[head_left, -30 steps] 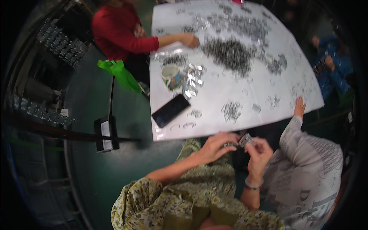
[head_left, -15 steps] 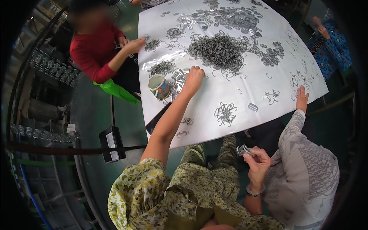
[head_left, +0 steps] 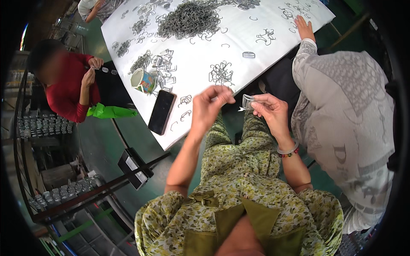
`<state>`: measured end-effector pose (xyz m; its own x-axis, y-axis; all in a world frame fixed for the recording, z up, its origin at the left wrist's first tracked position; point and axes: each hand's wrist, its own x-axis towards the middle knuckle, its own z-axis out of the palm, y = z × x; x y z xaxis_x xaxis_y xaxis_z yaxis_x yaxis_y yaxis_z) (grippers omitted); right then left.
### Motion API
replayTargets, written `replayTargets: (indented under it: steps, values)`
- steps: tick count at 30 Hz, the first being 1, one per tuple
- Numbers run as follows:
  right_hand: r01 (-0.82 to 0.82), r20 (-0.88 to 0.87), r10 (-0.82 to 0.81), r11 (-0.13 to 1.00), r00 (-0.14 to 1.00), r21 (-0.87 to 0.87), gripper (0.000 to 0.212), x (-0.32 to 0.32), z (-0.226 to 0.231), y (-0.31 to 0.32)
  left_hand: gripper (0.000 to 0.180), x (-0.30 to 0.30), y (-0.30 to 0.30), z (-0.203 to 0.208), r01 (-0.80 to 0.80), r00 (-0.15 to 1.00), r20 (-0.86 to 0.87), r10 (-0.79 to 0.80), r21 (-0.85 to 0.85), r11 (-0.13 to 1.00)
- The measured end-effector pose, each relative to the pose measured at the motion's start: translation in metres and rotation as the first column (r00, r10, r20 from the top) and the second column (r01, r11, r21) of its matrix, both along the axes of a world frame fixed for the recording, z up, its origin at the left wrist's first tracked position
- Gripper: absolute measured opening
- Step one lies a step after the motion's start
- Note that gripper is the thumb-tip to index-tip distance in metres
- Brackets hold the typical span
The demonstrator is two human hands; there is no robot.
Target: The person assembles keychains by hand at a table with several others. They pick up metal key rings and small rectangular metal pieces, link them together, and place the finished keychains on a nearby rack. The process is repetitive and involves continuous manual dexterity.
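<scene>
In front of my lap, just off the table's near edge, my right hand point(head_left: 273, 114) pinches a shiny metal buckle point(head_left: 247, 102) between thumb and fingers. To its left, my left hand point(head_left: 210, 109) is raised with thumb and fingertips drawn together. Whatever it may hold is too small and blurred to make out. The two hands are apart. Beyond my left hand lies a small heap of curved wire hooks point(head_left: 221, 73). A loose pile of metal buckles point(head_left: 165, 64) lies farther left, beside a patterned paper cup point(head_left: 144, 81).
A black phone point(head_left: 162, 112) rests at the white table's point(head_left: 196, 57) near left edge. A large hook pile point(head_left: 188, 20) covers the far middle. A co-worker in grey point(head_left: 341, 106) sits close on my right, one hand on the table; a co-worker in red point(head_left: 70, 81) is at left.
My left hand has drawn back from the buckle pile toward my right hand. The view has shifted, and the phone shows fully. The co-worker in red has pulled a hand back from the table.
</scene>
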<state>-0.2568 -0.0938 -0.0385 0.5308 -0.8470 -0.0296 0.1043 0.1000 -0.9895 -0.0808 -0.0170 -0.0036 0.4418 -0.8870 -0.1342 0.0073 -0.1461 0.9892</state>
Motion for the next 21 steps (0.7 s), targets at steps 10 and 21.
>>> replayTargets:
  steps: [10, 21]
  values:
    - [0.049, -0.103, -0.063, 0.989, 0.993, -0.14, 0.015, 0.006, 0.01, 0.016, 0.011, -0.032, 0.015, -0.014, 0.05, 0.94, 0.34, -0.005, -0.122, 0.991]
    - [-0.14, -0.112, 0.123, 0.978, 0.986, -0.158, 0.026, 0.026, 0.006, -0.04, 0.009, -0.01, 0.028, -0.02, 0.27, 0.931, 0.34, -0.131, -0.402, 0.875]
